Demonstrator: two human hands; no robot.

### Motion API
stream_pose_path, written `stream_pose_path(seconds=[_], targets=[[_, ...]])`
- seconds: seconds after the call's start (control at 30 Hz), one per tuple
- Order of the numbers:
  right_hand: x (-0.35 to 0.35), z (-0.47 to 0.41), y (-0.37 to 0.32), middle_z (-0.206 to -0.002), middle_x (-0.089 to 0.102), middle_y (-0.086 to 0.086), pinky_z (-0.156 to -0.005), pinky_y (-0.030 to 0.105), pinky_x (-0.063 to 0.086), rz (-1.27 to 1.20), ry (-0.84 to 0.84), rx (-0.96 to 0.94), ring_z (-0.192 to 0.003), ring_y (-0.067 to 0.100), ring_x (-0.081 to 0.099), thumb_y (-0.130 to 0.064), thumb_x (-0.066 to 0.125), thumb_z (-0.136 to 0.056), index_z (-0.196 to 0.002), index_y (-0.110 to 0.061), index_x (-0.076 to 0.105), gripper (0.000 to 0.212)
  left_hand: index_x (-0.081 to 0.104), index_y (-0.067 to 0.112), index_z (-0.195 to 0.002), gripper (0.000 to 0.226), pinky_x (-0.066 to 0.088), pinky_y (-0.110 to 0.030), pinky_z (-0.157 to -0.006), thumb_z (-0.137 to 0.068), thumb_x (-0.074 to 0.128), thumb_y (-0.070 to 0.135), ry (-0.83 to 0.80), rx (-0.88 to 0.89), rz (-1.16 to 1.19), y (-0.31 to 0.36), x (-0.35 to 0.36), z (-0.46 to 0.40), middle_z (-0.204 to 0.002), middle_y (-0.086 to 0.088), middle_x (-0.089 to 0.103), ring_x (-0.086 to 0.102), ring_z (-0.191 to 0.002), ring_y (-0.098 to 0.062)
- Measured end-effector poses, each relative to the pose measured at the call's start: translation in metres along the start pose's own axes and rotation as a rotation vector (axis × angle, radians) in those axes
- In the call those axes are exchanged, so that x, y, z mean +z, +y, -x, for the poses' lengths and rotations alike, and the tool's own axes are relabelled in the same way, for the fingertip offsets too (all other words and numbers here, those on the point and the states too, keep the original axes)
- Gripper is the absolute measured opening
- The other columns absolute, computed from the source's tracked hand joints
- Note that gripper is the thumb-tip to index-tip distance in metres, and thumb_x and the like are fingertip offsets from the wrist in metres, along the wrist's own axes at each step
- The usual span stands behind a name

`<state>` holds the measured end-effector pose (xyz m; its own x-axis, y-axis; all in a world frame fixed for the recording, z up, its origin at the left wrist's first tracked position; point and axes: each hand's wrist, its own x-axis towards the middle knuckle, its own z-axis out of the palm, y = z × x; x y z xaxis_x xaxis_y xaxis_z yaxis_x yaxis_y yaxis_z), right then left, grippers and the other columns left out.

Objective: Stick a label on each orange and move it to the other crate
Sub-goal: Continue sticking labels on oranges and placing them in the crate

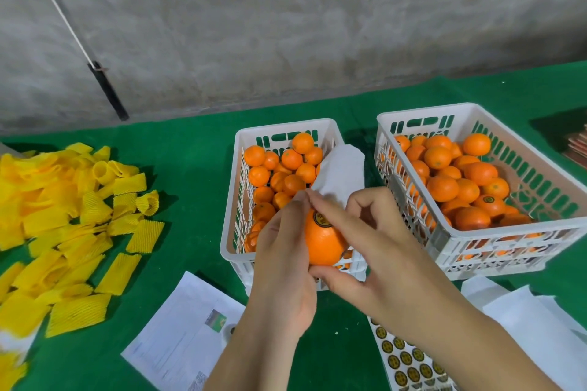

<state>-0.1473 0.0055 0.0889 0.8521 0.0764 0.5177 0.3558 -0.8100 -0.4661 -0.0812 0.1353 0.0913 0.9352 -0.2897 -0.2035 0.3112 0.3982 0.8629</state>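
The orange [322,243] sat between both hands above the near end of the left crate [232,225], a round dark label [321,219] on its top. The left hand [282,251] gripped its left side; the right hand [365,244] pinched it, forefinger on the label, thumb underneath. Right of the grip stood the second crate [514,244] of oranges; below it lay the label sheet [409,365].

Both hands are meeting over the near end of the left white slatted plastic crate [229,225], the left hand [282,251] and right hand [365,251] holding a round orange [324,243] between them. A second white plastic crate [444,241] is sitting right of the right hand. Yellow foam net sleeves [73,232] are lying far left of the left hand. A sheet of round labels [409,362] is lying under the right forearm, a printed paper sheet [181,336] beside the left wrist.
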Motion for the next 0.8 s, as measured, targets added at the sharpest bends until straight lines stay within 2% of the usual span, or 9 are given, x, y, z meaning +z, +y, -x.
stream_pose_path(seconds=[0.1, 0.17, 0.23, 0.33, 0.43, 0.5, 0.57, 0.7, 0.8], targets=[[0.002, 0.002, 0.005, -0.122, 0.034, -0.024, -0.09, 0.012, 0.045, -0.091, 0.003, 0.1, -0.113, -0.01, 0.047, -0.063, 0.066, -0.086, -0.162, -0.036, 0.023, 0.092, 0.074, 0.023, -0.124, 0.031, 0.061, -0.048, -0.091, -0.103, 0.06, 0.04, 0.018, -0.011, -0.028, 0.001, 0.0, 0.0, -0.119, -0.01, 0.078, 0.075, -0.11, -0.031], [0.005, 0.004, 0.005, -0.126, 0.034, -0.027, -0.086, 0.019, 0.051, -0.106, -0.003, 0.127, -0.111, -0.007, 0.05, -0.06, 0.071, -0.086, -0.163, -0.046, 0.01, 0.099, 0.074, 0.025, -0.124, 0.031, 0.062, -0.051, -0.093, -0.101, 0.063, 0.043, 0.02, -0.012, -0.037, 0.002, 0.002, 0.001, -0.12, -0.01, 0.077, 0.076, -0.109, -0.03], [0.009, 0.005, 0.007, -0.128, 0.033, -0.021, -0.082, 0.025, 0.056, -0.065, -0.001, 0.097, -0.111, -0.001, 0.052, -0.047, 0.078, -0.087, -0.162, -0.048, 0.018, 0.095, 0.071, 0.023, -0.127, 0.04, 0.061, -0.052, -0.096, -0.097, 0.064, 0.05, 0.002, -0.007, -0.022, 0.0, 0.004, 0.001, -0.122, -0.014, 0.076, 0.075, -0.11, -0.033], [0.012, 0.004, 0.02, -0.129, 0.038, -0.017, -0.086, 0.012, 0.048, -0.138, 0.042, 0.116, -0.112, -0.003, 0.052, -0.038, 0.083, -0.086, -0.155, -0.047, 0.037, 0.084, 0.071, 0.025, -0.131, 0.057, 0.059, -0.05, -0.098, -0.091, 0.059, 0.063, -0.033, 0.004, -0.07, -0.003, 0.002, -0.006, -0.126, -0.01, 0.075, 0.074, -0.115, -0.029], [0.008, 0.008, 0.04, -0.134, 0.046, -0.018, -0.084, 0.015, 0.052, -0.32, 0.155, 0.295, -0.114, 0.003, 0.058, -0.049, 0.082, -0.081, -0.15, -0.046, 0.043, 0.079, 0.067, 0.041, -0.136, 0.068, 0.048, -0.043, -0.11, -0.081, 0.05, 0.077, -0.103, 0.006, -0.226, -0.006, -0.007, -0.019, -0.132, 0.009, 0.072, 0.069, -0.122, -0.014], [-0.001, 0.011, 0.062, -0.136, 0.054, -0.025, -0.084, 0.019, 0.057, -0.427, 0.223, 0.447, -0.118, 0.003, 0.062, -0.061, 0.077, -0.078, -0.144, -0.049, 0.048, 0.073, 0.067, 0.046, -0.134, 0.064, 0.047, -0.036, -0.106, -0.077, 0.057, 0.072, -0.106, 0.0, -0.275, -0.008, -0.011, -0.026, -0.126, 0.017, 0.072, 0.07, -0.115, -0.005], [-0.014, 0.01, 0.092, -0.121, 0.065, -0.03, -0.079, 0.012, 0.054, -0.4, 0.286, 0.588, -0.107, -0.005, 0.065, -0.07, 0.071, -0.075, -0.129, -0.052, 0.058, 0.059, 0.074, 0.043, -0.127, 0.052, 0.051, -0.033, -0.101, -0.078, 0.063, 0.06, -0.096, -0.014, -0.261, -0.011, -0.014, -0.033, -0.12, 0.018, 0.074, 0.073, -0.106, -0.003], [-0.033, -0.006, 0.172, -0.088, 0.071, -0.01, -0.071, 0.035, 0.054, -0.26, 0.346, 0.884, -0.083, 0.01, 0.068, -0.059, 0.072, -0.085, -0.119, -0.027, 0.069, 0.047, 0.075, 0.035, -0.125, 0.05, 0.053, -0.034, -0.095, -0.078, 0.063, 0.048, -0.093, -0.049, -0.24, -0.017, -0.015, -0.04, -0.112, 0.02, 0.077, 0.074, -0.098, -0.006], [-0.041, -0.017, 0.223, -0.097, 0.059, 0.002, -0.079, 0.047, 0.06, -0.388, 0.512, 1.13, -0.093, 0.03, 0.069, -0.038, 0.073, -0.094, -0.143, -0.01, 0.052, 0.06, 0.073, 0.033, -0.127, 0.04, 0.055, -0.037, -0.093, -0.089, 0.062, 0.038, -0.108, -0.068, -0.26, -0.022, -0.017, -0.044, -0.128, 0.011, 0.075, 0.075, -0.101, -0.016]])
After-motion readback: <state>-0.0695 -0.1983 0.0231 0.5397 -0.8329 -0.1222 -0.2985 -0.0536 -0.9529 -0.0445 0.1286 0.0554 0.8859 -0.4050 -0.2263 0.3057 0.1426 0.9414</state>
